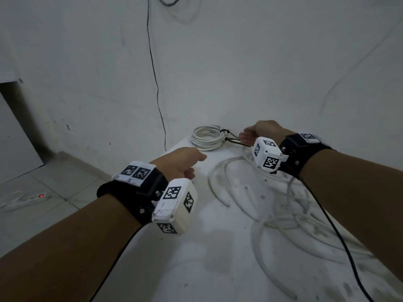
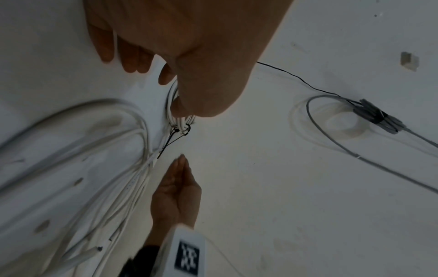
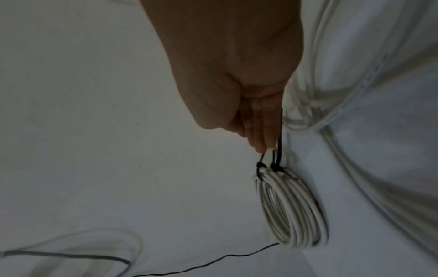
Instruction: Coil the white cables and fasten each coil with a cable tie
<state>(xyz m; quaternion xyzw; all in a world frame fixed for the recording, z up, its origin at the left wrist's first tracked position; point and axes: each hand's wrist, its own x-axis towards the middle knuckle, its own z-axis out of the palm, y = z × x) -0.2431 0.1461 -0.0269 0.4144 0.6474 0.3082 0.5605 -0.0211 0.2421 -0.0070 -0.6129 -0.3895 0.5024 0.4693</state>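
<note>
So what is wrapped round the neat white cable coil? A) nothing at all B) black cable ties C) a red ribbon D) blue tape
B: black cable ties cinch the white cable coil at one spot, and their loose tails stick out toward the right hand.

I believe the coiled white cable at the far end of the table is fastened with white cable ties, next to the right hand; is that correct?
Not quite: the cable ties on the coiled white cable are black, not white, as the right wrist view shows clearly. The rest stands: the coil lies at the far end of the table, beside the right hand.
</note>
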